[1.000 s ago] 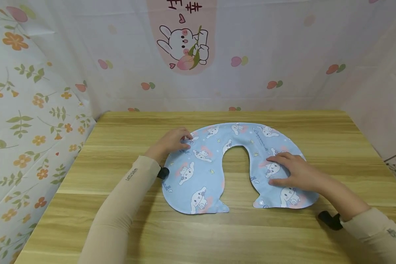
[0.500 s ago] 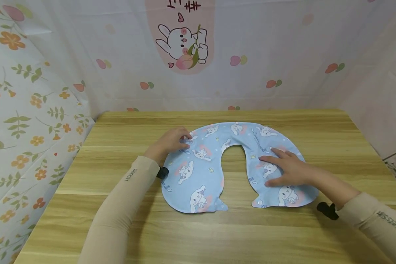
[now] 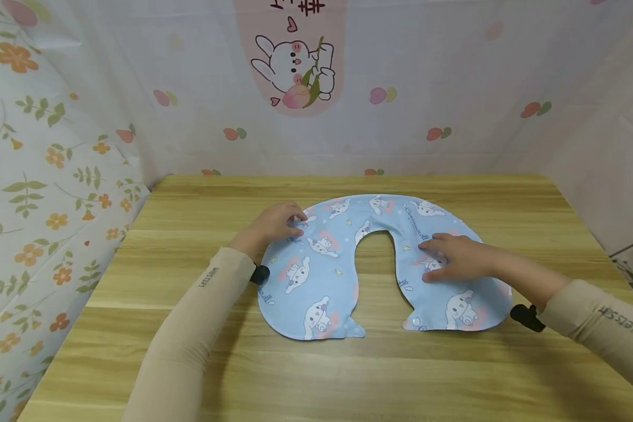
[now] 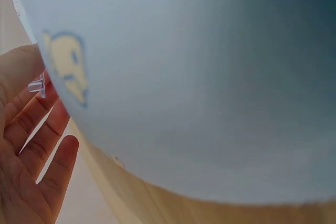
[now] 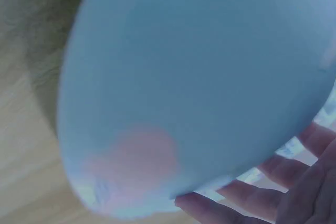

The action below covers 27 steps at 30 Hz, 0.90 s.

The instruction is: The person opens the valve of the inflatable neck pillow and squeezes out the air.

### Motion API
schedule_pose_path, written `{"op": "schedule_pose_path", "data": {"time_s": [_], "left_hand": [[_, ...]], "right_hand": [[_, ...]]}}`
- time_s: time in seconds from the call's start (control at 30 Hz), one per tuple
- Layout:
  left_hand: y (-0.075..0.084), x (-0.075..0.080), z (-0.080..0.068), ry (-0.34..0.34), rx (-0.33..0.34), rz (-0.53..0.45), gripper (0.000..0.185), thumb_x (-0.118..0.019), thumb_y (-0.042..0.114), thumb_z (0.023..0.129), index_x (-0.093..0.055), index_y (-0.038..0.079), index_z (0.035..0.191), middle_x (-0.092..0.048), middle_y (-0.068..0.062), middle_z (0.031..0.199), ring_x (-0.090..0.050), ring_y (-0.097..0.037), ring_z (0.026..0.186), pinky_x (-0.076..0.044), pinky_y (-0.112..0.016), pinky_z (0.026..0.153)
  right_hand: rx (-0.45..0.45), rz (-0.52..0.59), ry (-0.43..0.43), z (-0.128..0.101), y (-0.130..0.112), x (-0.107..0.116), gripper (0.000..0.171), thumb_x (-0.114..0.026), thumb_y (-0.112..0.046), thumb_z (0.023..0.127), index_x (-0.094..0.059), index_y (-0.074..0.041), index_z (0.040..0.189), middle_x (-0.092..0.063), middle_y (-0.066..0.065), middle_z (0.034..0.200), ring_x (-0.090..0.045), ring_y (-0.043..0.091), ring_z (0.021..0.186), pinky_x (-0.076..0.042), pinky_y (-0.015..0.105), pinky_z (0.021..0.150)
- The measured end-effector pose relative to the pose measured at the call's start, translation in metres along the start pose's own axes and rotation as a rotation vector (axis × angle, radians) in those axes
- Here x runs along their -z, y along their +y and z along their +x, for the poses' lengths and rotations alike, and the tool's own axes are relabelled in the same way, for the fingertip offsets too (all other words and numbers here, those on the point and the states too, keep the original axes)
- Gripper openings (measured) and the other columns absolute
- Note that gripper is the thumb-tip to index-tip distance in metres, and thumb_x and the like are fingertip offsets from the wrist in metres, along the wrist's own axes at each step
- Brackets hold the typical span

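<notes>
A light-blue U-shaped inflatable neck pillow (image 3: 306, 293), printed with white long-eared characters, lies on the table with its two ends toward me. My left hand (image 3: 274, 224) is at its upper left edge, thumb and fingers curled there. In the left wrist view a small clear air valve (image 4: 37, 85) stands out between the thumb and fingers of that hand. The right hand (image 3: 464, 258) rests on the pillow's right arm with fingers spread. Seen from the right wrist, its fingertips (image 5: 191, 203) lie beyond the pillow's bulging surface.
The wood-grain table (image 3: 316, 381) reaches back to a white curtain (image 3: 427, 70) printed with a rabbit and fruit. Flowered cloth (image 3: 58, 176) hangs along the left side.
The right hand has shifted slightly on the pillow's right arm, moving left, then back right and a little up. The left hand stays at the upper left edge.
</notes>
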<state>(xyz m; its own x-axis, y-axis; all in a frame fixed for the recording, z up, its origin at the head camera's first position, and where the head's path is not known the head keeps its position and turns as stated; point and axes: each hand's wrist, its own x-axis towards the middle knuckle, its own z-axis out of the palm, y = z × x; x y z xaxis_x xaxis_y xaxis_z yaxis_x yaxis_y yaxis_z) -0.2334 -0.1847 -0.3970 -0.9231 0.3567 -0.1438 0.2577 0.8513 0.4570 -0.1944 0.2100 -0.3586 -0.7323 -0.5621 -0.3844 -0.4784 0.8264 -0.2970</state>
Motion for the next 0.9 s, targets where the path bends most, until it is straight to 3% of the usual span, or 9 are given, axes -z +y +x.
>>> {"op": "schedule_pose_path", "data": {"time_s": [0.23,0.37,0.6,0.77,0.9], "left_hand": [[-0.001,0.0,0.0,-0.003,-0.015,0.007,0.033,-0.073,0.02,0.091,-0.069,0.009,0.122,-0.063,-0.007,0.13,-0.058,-0.026,0.11,-0.046,-0.042,0.105],[-0.001,0.001,0.0,0.007,-0.019,0.006,0.033,-0.073,0.019,0.091,-0.069,0.009,0.122,-0.064,-0.008,0.127,-0.057,-0.026,0.109,-0.047,-0.041,0.102],[0.001,0.003,0.001,0.017,-0.024,0.009,0.033,-0.073,0.018,0.09,-0.07,0.008,0.121,-0.064,-0.008,0.127,-0.058,-0.026,0.108,-0.048,-0.04,0.1],[0.001,0.004,0.0,0.021,-0.028,0.008,0.032,-0.074,0.018,0.09,-0.07,0.008,0.121,-0.064,-0.007,0.128,-0.058,-0.025,0.107,-0.048,-0.04,0.1],[0.0,0.002,0.001,0.018,-0.033,-0.002,0.032,-0.074,0.017,0.09,-0.07,0.008,0.12,-0.064,-0.007,0.127,-0.059,-0.025,0.108,-0.048,-0.04,0.099]], "right_hand": [[-0.099,0.041,-0.015,0.017,0.004,-0.004,0.102,-0.072,-0.058,0.082,-0.03,0.003,0.153,-0.016,0.047,0.151,-0.017,0.076,0.131,-0.018,0.08,0.105],[-0.127,0.066,-0.019,0.024,0.009,-0.003,0.105,-0.071,-0.058,0.082,-0.024,0.0,0.155,-0.008,0.046,0.154,-0.009,0.076,0.133,-0.009,0.081,0.106],[-0.128,0.053,0.019,0.031,0.014,0.0,0.1,-0.067,-0.058,0.085,-0.025,-0.001,0.155,-0.007,0.046,0.154,-0.009,0.073,0.136,-0.008,0.08,0.108],[-0.164,0.072,0.014,0.038,0.018,-0.001,0.1,-0.064,-0.06,0.087,-0.018,-0.005,0.157,0.001,0.043,0.156,0.001,0.076,0.134,-0.01,0.085,0.102],[-0.145,0.103,-0.002,0.041,0.023,-0.003,0.099,-0.062,-0.058,0.09,-0.014,-0.004,0.158,0.006,0.042,0.157,0.006,0.072,0.137,-0.007,0.085,0.102]]}}
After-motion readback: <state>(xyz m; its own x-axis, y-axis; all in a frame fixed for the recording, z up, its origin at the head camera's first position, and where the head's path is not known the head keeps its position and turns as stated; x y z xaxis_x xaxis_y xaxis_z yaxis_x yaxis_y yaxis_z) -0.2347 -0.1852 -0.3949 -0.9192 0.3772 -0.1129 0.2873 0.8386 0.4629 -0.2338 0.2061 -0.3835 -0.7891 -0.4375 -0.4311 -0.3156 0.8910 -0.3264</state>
